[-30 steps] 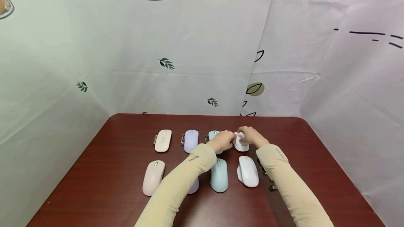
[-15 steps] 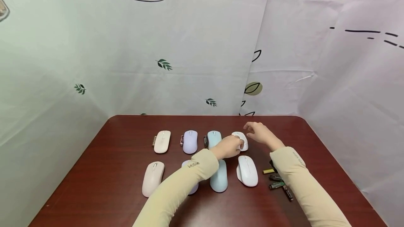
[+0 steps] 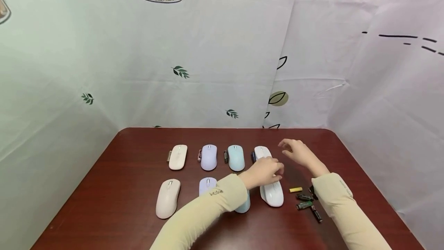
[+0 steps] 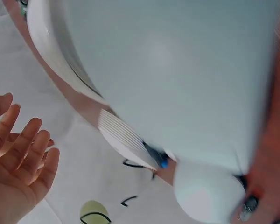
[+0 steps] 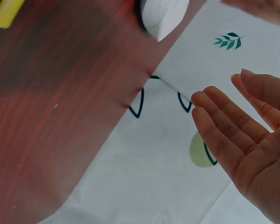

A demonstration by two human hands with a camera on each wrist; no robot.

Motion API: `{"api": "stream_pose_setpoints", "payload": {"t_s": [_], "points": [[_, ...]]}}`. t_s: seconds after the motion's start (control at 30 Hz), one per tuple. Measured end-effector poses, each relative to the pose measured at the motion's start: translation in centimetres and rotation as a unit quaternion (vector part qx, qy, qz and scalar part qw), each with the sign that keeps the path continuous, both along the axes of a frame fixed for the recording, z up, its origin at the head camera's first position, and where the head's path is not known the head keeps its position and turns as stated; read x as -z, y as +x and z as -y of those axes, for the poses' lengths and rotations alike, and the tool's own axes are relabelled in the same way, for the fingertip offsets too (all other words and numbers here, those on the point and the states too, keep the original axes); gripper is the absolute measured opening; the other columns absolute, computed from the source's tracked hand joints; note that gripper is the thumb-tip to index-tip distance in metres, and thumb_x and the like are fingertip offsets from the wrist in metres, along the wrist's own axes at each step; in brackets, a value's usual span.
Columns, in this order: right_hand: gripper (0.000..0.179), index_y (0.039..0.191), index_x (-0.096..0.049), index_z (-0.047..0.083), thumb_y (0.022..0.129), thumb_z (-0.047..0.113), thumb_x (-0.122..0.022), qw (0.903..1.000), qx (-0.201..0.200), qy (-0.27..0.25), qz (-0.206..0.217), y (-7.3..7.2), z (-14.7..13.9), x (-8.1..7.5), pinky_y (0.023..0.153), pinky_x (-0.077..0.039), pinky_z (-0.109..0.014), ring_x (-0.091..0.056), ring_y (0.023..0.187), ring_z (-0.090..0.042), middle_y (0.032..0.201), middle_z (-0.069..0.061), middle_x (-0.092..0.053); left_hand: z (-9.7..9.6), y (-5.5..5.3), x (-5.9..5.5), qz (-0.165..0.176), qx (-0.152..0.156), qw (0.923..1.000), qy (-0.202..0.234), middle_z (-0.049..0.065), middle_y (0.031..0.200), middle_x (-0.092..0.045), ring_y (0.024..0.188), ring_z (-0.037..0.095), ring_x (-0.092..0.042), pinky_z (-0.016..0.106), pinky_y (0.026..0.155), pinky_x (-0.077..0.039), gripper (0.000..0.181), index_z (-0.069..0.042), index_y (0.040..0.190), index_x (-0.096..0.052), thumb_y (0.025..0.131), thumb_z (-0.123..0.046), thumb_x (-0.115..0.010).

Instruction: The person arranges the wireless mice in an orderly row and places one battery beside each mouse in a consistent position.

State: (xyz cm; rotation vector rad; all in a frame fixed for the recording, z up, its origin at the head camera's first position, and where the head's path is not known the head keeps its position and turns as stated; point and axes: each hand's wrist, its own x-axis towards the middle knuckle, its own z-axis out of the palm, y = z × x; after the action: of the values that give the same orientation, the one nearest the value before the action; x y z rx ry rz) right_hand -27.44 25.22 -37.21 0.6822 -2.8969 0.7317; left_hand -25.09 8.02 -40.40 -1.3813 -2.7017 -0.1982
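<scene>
My left hand point(image 3: 264, 171) hovers over the gap between the back white computer mouse point(image 3: 262, 152) and the front white mouse point(image 3: 272, 195), partly covering both. Its fingers are loosely bent and hold nothing, as the left hand point(image 4: 25, 161) in the left wrist view shows too. A dark battery point(image 3: 253, 156) lies along the back white mouse's left side. To the right, my right hand point(image 3: 299, 153) is in the air over the table with relaxed fingers. In the right wrist view that right hand point(image 5: 245, 135) holds nothing.
Back row: a cream mouse point(image 3: 178, 157), a lavender mouse point(image 3: 209, 157) and a light blue mouse point(image 3: 236, 158), batteries at their left sides. Front row: another cream mouse point(image 3: 168, 199), plus lavender and blue ones partly under the left sleeve. A yellow battery point(image 3: 296, 190) and several dark ones lie right.
Both hands have left the back white mouse. The left hand has come nearer, over the front white mouse; the right has drawn away rightward, uncovering the batteries on the right.
</scene>
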Motion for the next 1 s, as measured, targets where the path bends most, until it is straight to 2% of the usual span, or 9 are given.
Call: {"api": "stream_pose_setpoints", "payload": {"t_s": [0.23, 0.33, 0.53, 0.73, 0.87, 1.0], "points": [[0.018, 0.103, -0.062, -0.006, 0.086, -0.004, -0.057, 0.9998, 0.017, -0.011, 0.009, 0.5, -1.5, 1.1, 0.075, -0.052, -0.048, -0.064, 0.092, -0.039, 0.100, -0.026, -0.066, -1.5, 1.8, 0.5, -0.008, 0.020, 0.9998, 0.007, -0.008, 0.094, -0.066, 0.083, 0.004, -0.061, 0.013, 0.070, -0.045, 0.013, -0.021, 0.101, -0.068, 0.090, -0.027, -0.063], [0.018, 0.104, -0.061, -0.006, 0.087, -0.003, -0.057, 0.9996, 0.024, -0.011, 0.010, 0.8, -2.3, 1.5, 0.075, -0.052, -0.048, -0.064, 0.092, -0.039, 0.101, -0.026, -0.065, -2.6, 2.6, 0.6, -0.010, 0.023, 0.9997, -0.007, -0.009, 0.092, -0.065, 0.081, 0.003, -0.061, 0.013, 0.069, -0.045, 0.012, -0.022, 0.100, -0.068, 0.090, -0.026, -0.063], [0.020, 0.107, -0.060, -0.007, 0.088, -0.001, -0.057, 0.9979, 0.060, -0.004, 0.022, 1.6, -4.8, 2.0, 0.070, -0.051, -0.046, -0.063, 0.088, -0.038, 0.100, -0.026, -0.065, -5.4, 4.1, 0.8, -0.004, -0.007, 0.9977, -0.068, -0.011, 0.098, -0.063, 0.086, 0.005, -0.060, 0.016, 0.070, -0.047, 0.019, -0.029, 0.109, -0.067, 0.091, -0.026, -0.061], [0.020, 0.107, -0.059, -0.009, 0.088, -0.001, -0.057, 0.9964, 0.073, 0.004, 0.042, 2.0, -6.5, 2.7, 0.067, -0.050, -0.045, -0.062, 0.084, -0.037, 0.095, -0.025, -0.064, -6.9, 4.5, 1.4, -0.037, -0.040, 0.9921, -0.113, -0.012, 0.099, -0.063, 0.086, 0.005, -0.059, 0.020, 0.069, -0.047, 0.019, -0.034, 0.106, -0.067, 0.090, -0.025, -0.061], [0.019, 0.105, -0.059, -0.009, 0.087, -0.002, -0.057, 0.9953, 0.087, 0.011, 0.042, 2.3, -7.4, 3.1, 0.067, -0.050, -0.046, -0.062, 0.083, -0.038, 0.093, -0.025, -0.064, -7.4, 4.6, 1.8, -0.064, -0.043, 0.9877, -0.136, -0.013, 0.098, -0.064, 0.086, 0.006, -0.059, 0.023, 0.071, -0.046, 0.016, -0.036, 0.100, -0.068, 0.090, -0.026, -0.061], [0.019, 0.104, -0.059, -0.009, 0.087, -0.002, -0.057, 0.9947, 0.093, 0.014, 0.040, 2.4, -8.1, 3.6, 0.067, -0.049, -0.047, -0.061, 0.084, -0.038, 0.093, -0.024, -0.064, -8.0, 4.9, 2.1, -0.066, -0.051, 0.9842, -0.156, -0.017, 0.097, -0.067, 0.084, 0.003, -0.061, 0.024, 0.073, -0.047, 0.017, -0.038, 0.096, -0.069, 0.091, -0.026, -0.059]]}}
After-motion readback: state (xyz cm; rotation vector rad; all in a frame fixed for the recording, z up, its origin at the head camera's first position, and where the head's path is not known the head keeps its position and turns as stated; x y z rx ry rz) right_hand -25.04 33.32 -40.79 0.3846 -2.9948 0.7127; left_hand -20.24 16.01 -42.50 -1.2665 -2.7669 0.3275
